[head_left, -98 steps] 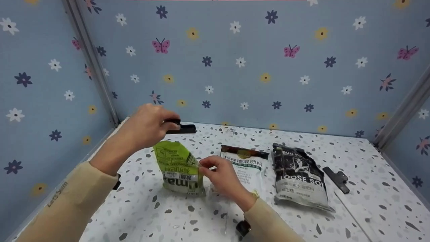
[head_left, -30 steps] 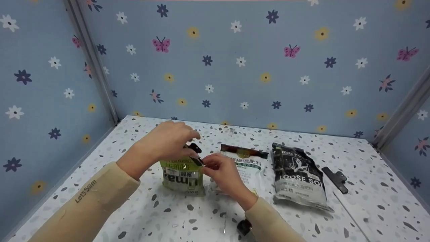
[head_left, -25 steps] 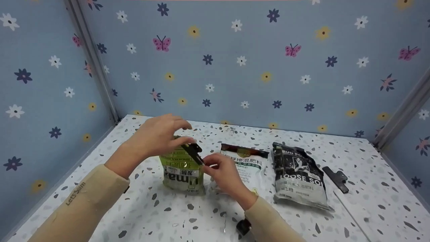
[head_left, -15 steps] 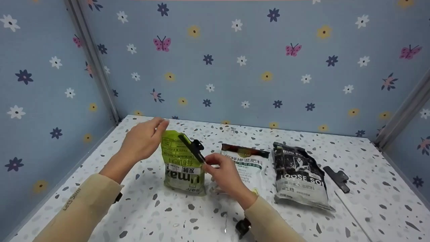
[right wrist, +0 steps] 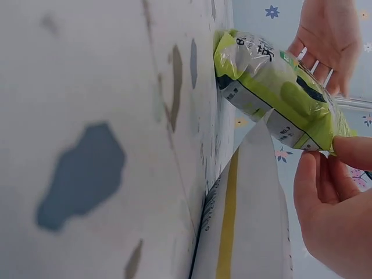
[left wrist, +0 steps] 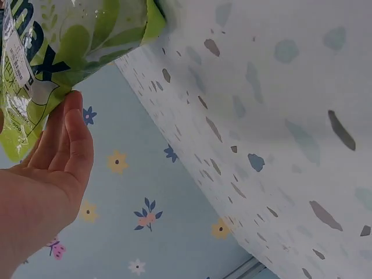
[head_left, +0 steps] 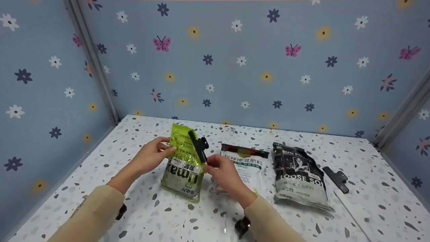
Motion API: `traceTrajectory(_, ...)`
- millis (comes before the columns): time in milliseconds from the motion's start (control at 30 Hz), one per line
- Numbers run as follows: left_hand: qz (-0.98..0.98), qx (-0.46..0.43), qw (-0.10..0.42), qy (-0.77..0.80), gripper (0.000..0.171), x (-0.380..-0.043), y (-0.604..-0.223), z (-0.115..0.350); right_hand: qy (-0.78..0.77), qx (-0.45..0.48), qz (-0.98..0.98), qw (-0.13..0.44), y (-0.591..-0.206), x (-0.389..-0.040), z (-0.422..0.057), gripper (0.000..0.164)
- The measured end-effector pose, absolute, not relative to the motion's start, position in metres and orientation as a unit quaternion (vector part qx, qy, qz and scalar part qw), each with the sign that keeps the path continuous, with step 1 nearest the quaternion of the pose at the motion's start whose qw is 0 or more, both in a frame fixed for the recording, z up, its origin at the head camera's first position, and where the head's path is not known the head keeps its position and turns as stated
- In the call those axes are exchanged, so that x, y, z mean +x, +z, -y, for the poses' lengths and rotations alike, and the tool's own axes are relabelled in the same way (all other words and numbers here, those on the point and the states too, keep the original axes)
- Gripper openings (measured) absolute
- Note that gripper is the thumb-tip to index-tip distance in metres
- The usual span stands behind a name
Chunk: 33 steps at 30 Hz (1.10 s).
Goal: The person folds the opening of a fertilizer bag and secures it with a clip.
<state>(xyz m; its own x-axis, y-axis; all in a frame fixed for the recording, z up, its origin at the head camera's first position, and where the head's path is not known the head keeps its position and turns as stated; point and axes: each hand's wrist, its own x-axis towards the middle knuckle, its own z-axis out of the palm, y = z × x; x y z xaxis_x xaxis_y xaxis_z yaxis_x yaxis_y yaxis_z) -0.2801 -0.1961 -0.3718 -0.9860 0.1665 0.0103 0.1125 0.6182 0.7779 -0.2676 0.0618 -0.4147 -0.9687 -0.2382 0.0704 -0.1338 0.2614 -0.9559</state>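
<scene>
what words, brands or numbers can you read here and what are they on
"LOOSE SOI": black-and-white bag, end of the word cut off
"BUD PO": top of the same bag, rest unclear
"max": green bag, lettering beside it unclear
"掺混肥料": white bag
Too small or blurred: other print on all three bags
Too slanted: lettering on the left sleeve
Numbers: none legible

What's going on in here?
A person holds a green-and-white plastic bag: the left hand grips one side, the right hand pinches the opposite edge, where a long black clip sits. A white plastic bag with a brown top, a black-and-grey plastic bag and another black clip lie on the speckled white table.
</scene>
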Motion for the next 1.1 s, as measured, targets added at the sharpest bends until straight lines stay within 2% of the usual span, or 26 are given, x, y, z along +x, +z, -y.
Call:
traceTrajectory(200,-0.911,0.072,0.025,0.405,0.065,-0.284,-0.378,0.199,-0.612,-0.105,-0.779,0.091,-0.415,-0.269,-0.062,0.043)
traceTrajectory(433,-0.908,0.05,0.031,0.415,0.06,-0.29,-0.388,0.203,-0.613,-0.123,-0.772,0.117,-0.414,-0.267,-0.059,0.052)
traceTrajectory(600,-0.906,0.047,0.039,0.419,0.054,-0.294,-0.394,0.202,-0.591,-0.126,-0.783,0.146,-0.414,-0.267,-0.057,0.053)
traceTrajectory(833,-0.908,0.032,0.052,0.414,0.046,-0.299,-0.396,0.2,-0.546,-0.141,-0.814,0.14,-0.411,-0.266,-0.056,0.051)
traceTrajectory(967,-0.92,0.03,0.064,0.386,0.044,-0.299,-0.399,0.201,-0.561,-0.122,-0.802,0.166,-0.407,-0.264,-0.06,0.05)
traceTrajectory(1100,-0.934,0.031,0.047,0.352,0.042,-0.298,-0.4,0.201,-0.577,-0.117,-0.789,0.176,-0.404,-0.263,-0.065,0.044)
